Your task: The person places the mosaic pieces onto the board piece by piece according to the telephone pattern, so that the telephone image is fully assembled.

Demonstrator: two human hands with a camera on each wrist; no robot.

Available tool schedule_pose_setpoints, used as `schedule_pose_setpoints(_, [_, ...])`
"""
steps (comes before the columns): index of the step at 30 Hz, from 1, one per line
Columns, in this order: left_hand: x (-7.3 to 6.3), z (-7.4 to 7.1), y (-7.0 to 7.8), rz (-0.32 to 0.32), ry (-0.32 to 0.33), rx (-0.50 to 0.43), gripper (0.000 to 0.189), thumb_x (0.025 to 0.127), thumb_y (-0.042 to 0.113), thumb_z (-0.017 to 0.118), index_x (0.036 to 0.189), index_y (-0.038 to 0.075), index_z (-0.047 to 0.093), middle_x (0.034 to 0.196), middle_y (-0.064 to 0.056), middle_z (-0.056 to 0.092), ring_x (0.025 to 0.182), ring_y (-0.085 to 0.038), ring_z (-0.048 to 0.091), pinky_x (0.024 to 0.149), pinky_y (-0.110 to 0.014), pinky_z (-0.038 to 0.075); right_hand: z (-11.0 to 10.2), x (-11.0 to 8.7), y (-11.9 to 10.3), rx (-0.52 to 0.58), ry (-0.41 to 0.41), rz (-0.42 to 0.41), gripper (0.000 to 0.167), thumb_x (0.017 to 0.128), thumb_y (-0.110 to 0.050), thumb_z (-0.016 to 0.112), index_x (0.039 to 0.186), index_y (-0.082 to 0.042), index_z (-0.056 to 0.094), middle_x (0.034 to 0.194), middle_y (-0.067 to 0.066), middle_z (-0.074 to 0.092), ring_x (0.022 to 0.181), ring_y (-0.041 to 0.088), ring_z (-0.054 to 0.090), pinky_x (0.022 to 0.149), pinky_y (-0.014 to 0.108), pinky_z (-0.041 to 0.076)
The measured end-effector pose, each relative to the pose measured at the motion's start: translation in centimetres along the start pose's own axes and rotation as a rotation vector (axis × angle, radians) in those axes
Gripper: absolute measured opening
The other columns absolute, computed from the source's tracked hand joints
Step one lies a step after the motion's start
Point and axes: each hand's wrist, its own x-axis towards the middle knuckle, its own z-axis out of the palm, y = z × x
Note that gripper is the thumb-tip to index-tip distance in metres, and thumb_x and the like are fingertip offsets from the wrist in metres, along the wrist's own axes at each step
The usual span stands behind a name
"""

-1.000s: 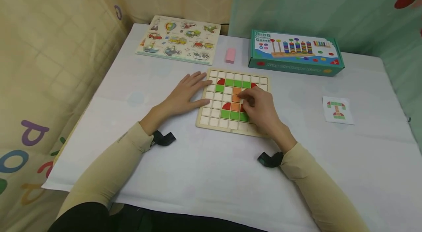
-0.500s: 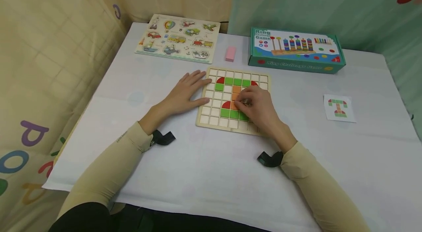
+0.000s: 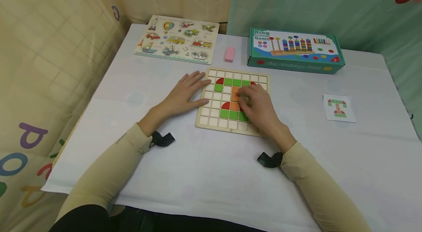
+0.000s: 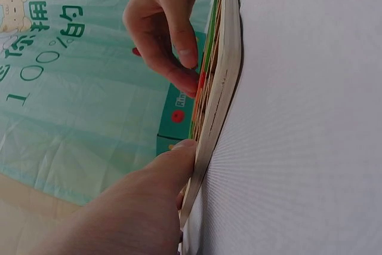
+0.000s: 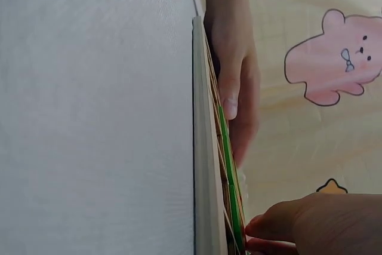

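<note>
A square wooden grid board (image 3: 214, 126) lies on the table with white, green, orange and red pieces in its cells. My left hand (image 3: 182, 94) rests at its left edge with fingers spread, the thumb (image 4: 176, 159) touching the rim in the left wrist view. Over the board's right part is my right hand (image 3: 260, 105). Its index finger and thumb are bent and apart, with their tips by the column of orange tiles (image 3: 234, 106); no piece shows between them. The hand hides some right-hand cells. Green tiles (image 3: 233, 115) form a row below the orange ones.
A card (image 3: 339, 108) with a coloured tile pattern lies to the right. Behind the board are a vehicle puzzle (image 3: 178, 40), a pink block (image 3: 229, 54) and a green Ring Challenge Game box (image 3: 296, 51). Printed curtains surround the table.
My right thumb and index finger have shifted over the orange column, down and then back up, and now stand farther apart. The left hand has stayed in place.
</note>
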Motion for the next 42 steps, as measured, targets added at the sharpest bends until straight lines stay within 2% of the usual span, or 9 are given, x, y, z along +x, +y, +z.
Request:
schedule_pose_setpoints(5, [-0.1, -0.1, 0.0, -0.006, -0.002, -0.001, 0.070, 0.101, 0.048, 0.066, 0.161, 0.020, 0.044, 0.175, -0.010, 0.026, 0.164, -0.030, 0.014, 0.135, -0.049, 0.004, -0.2, -0.1, -0.6, -0.016, -0.011, 0.009, 0.016, 0.098, -0.012, 0.075, 0.109, -0.001, 0.079, 0.107, 0.012, 0.077, 0.106, 0.030, 0.061, 0.096, 0.046, 0.053])
schedule_pose_setpoints(8, [-0.1, -0.1, 0.0, -0.009, -0.004, -0.003, 0.070, 0.101, 0.049, 0.066, 0.161, 0.020, 0.044, 0.175, -0.010, 0.025, 0.164, -0.030, 0.013, 0.135, -0.049, 0.003, -0.6, 0.1, -0.4, -0.006, -0.001, 0.031, 0.017, 0.099, -0.013, 0.075, 0.109, -0.001, 0.078, 0.107, 0.014, 0.077, 0.106, 0.032, 0.061, 0.097, 0.048, 0.051])
schedule_pose_setpoints(13, [-0.1, 0.0, -0.1, -0.005, -0.004, -0.001, 0.071, 0.101, 0.048, 0.066, 0.161, 0.019, 0.044, 0.175, -0.010, 0.025, 0.164, -0.031, 0.013, 0.135, -0.049, 0.003, -1.4, 0.5, 1.1, 0.002, 0.044, 0.146, 0.036, 0.099, -0.013, 0.072, 0.131, 0.004, 0.066, 0.128, 0.021, 0.068, 0.123, 0.038, 0.056, 0.110, 0.057, 0.044])
schedule_pose_setpoints(17, [-0.1, 0.0, -0.2, -0.008, -0.008, 0.004, 0.071, 0.101, 0.048, 0.066, 0.161, 0.019, 0.044, 0.175, -0.011, 0.025, 0.164, -0.031, 0.013, 0.135, -0.049, 0.003, -1.6, 0.5, 2.0, -0.004, 0.014, 0.202, 0.048, 0.099, -0.015, 0.073, 0.140, 0.004, 0.059, 0.130, 0.024, 0.065, 0.121, 0.040, 0.053, 0.107, 0.058, 0.043])
schedule_pose_setpoints(20, [-0.3, -0.1, -0.1, -0.012, -0.009, 0.001, 0.071, 0.101, 0.049, 0.067, 0.161, 0.019, 0.044, 0.175, -0.011, 0.025, 0.164, -0.031, 0.013, 0.135, -0.049, 0.004, -1.6, 0.6, 2.3, 0.008, -0.004, 0.195, 0.048, 0.098, -0.016, 0.074, 0.140, 0.003, 0.060, 0.127, 0.023, 0.067, 0.117, 0.039, 0.055, 0.103, 0.056, 0.045])
schedule_pose_setpoints(24, [-0.5, 0.0, -0.2, -0.011, -0.002, -0.003, 0.071, 0.101, 0.049, 0.067, 0.161, 0.019, 0.044, 0.175, -0.011, 0.025, 0.164, -0.031, 0.013, 0.135, -0.050, 0.004, -2.0, 0.5, 2.3, 0.041, -0.021, 0.204, 0.045, 0.098, -0.010, 0.073, 0.140, 0.002, 0.060, 0.129, 0.022, 0.066, 0.118, 0.039, 0.060, 0.106, 0.053, 0.049])
schedule_pose_setpoints(28, [-0.7, 0.1, -0.3, -0.012, 0.001, 0.001, 0.071, 0.101, 0.049, 0.067, 0.161, 0.019, 0.044, 0.175, -0.010, 0.025, 0.164, -0.031, 0.013, 0.135, -0.050, 0.005, -2.6, 0.5, 2.5, 0.079, -0.027, 0.233, 0.039, 0.098, 0.002, 0.065, 0.137, 0.001, 0.063, 0.130, 0.022, 0.067, 0.116, 0.038, 0.066, 0.104, 0.052, 0.057])
schedule_pose_setpoints(31, [-0.7, 0.1, -0.4, -0.009, 0.002, 0.001, 0.071, 0.101, 0.049, 0.067, 0.161, 0.019, 0.044, 0.175, -0.011, 0.026, 0.164, -0.031, 0.014, 0.135, -0.050, 0.005, -2.7, 0.5, 2.8, 0.082, -0.024, 0.234, 0.036, 0.098, 0.007, 0.060, 0.133, 0.001, 0.065, 0.129, 0.020, 0.068, 0.115, 0.036, 0.066, 0.103, 0.052, 0.058])
schedule_pose_setpoints(42, [-0.5, 0.7, -0.5, -0.006, 0.008, -0.017, 0.071, 0.101, 0.049, 0.067, 0.161, 0.021, 0.044, 0.175, -0.009, 0.025, 0.165, -0.030, 0.013, 0.135, -0.049, 0.004, -2.6, 0.2, 3.3, 0.069, 0.019, 0.188, 0.029, 0.099, 0.004, 0.066, 0.127, 0.003, 0.069, 0.120, 0.021, 0.070, 0.107, 0.035, 0.067, 0.098, 0.052, 0.059])
